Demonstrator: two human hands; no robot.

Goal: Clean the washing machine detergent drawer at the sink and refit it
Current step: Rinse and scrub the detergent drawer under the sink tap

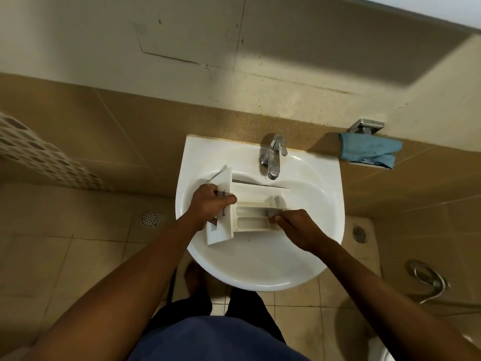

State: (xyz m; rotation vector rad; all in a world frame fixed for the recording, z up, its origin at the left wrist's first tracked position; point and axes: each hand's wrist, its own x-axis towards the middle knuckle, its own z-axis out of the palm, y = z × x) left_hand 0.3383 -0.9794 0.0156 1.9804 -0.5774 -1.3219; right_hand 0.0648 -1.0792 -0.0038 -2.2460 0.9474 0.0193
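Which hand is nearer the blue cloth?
Right. The right hand holds the rear end of the drawer, below and left of the cloth; the left hand grips the front panel, farther left.

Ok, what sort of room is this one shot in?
Most likely a bathroom or washroom: a white basin with a chrome tap, a round floor drain in the tiled floor, and a blue cloth hung on the wall. The detergent drawer is held at the basin.
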